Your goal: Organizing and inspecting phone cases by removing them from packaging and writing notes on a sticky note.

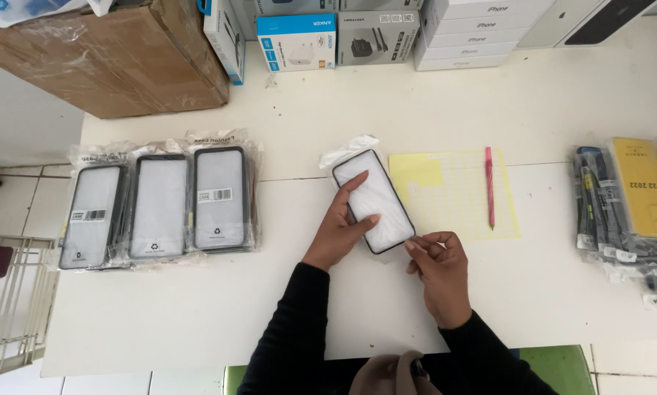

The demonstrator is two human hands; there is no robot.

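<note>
Left hand (341, 227) flat on a bagged phone case (373, 200), fingers spread over its white face, pinning it to the white table (197, 307) near centre. Right hand (440, 272) pinches the bag's lower right corner, thumb and fingertips closed on it. Case lies tilted, top toward 11 o'clock. At 3 o'clock just beside it: yellow sheet (456, 194) with a pink pen (489, 186) on top. At 9 o'clock, well apart: three piles of bagged cases (160, 205). Far 3 o'clock: more bagged cases (628, 205), one yellow. 12 o'clock: boxes (336, 36).
</note>
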